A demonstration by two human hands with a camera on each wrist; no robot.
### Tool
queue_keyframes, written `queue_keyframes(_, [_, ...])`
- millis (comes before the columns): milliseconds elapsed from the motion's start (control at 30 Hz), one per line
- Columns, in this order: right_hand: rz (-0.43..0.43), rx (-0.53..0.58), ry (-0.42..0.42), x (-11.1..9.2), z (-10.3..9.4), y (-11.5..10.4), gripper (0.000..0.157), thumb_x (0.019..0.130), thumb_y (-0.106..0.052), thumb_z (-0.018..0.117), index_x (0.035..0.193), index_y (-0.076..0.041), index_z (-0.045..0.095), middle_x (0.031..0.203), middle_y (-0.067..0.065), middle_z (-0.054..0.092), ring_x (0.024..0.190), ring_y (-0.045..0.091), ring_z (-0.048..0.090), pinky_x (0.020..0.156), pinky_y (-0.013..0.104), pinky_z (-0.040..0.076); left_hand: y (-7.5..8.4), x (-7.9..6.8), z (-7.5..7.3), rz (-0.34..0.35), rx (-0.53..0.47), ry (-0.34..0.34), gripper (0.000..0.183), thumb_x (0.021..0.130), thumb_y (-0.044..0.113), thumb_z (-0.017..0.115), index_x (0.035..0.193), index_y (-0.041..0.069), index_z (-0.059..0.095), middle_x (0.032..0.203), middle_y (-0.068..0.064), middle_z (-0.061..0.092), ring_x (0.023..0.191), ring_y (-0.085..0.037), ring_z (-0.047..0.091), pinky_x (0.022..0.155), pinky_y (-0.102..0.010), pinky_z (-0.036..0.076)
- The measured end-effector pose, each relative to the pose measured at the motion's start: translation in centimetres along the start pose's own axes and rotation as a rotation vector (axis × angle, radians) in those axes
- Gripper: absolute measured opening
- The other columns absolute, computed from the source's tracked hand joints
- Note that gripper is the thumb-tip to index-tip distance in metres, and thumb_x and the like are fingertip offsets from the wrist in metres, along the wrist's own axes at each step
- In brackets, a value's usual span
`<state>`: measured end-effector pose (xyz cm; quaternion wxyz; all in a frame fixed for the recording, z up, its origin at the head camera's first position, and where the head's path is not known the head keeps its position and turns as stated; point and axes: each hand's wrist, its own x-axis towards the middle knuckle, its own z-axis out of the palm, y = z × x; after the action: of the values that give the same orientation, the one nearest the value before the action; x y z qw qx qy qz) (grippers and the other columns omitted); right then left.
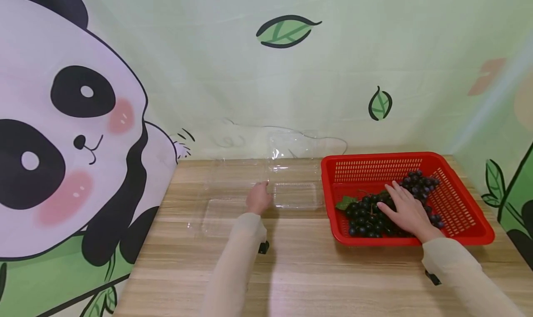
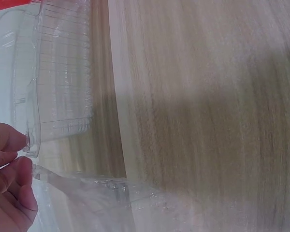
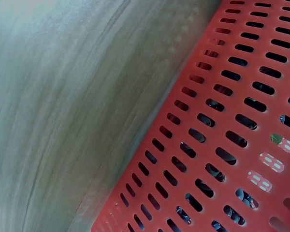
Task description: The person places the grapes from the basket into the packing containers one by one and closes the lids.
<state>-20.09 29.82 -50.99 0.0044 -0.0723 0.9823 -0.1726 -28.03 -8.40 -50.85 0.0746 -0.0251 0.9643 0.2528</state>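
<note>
My left hand [image 1: 259, 199] is between two clear plastic clamshell boxes, both with lids raised. In the left wrist view, its thumb and fingers pinch at the corner where the rims of the right box [image 2: 65, 72] and the left box [image 2: 106, 193] meet. In the head view, the right box [image 1: 295, 195] and the left box [image 1: 225, 216] stand side by side on the wood-grain table. My right hand [image 1: 405, 210] rests, fingers spread and fairly straight, on dark grapes [image 1: 368, 217] inside a red plastic basket [image 1: 333, 233]. The right wrist view shows only the basket's slotted wall [image 3: 222, 130] and the tabletop.
A green leaf [image 1: 345, 202] lies by the grapes at the basket's left side. Behind the table hangs a pale green backdrop [image 1: 216, 76] with a printed panda [image 1: 96, 122] on the left. The table [image 1: 300, 270] extends in front of the boxes and basket.
</note>
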Motion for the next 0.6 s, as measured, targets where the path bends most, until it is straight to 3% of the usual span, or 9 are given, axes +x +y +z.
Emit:
queue_keyframes(200, [-0.001,0.000,0.004,0.0,0.1,0.1,0.073,0.088,-0.049,0.040,0.139,0.000,0.021,0.144,0.026,0.016,0.125,0.047,0.020,0.092,0.068,0.020,0.1,0.0,-0.1,-0.006,-0.036,-0.025,0.050,0.079,0.005,0.054,0.128,0.011,0.045,0.130,-0.009,0.048,0.114,-0.028,0.049,0.077,-0.035,0.050])
queue_keyframes(433, [-0.001,0.016,-0.001,0.0,0.0,0.1,0.073,0.088,-0.049,0.041,0.139,0.000,0.021,0.144,0.026,0.015,0.125,0.048,0.019,0.093,0.067,0.020,0.6,0.1,0.1,0.010,0.022,-0.019,0.045,0.079,0.010,0.055,0.124,0.012,0.050,0.126,-0.005,0.053,0.114,-0.025,0.050,0.090,-0.039,0.045])
queue_keyframes(600, [0.001,0.014,-0.002,0.0,0.0,0.0,0.073,0.088,-0.049,0.040,0.139,0.000,0.021,0.144,0.026,0.015,0.125,0.048,0.020,0.092,0.068,0.020,1.1,-0.4,0.1,0.030,0.035,-0.001,0.044,0.078,0.008,0.055,0.122,0.009,0.052,0.123,-0.008,0.055,0.112,-0.027,0.051,0.091,-0.039,0.044])
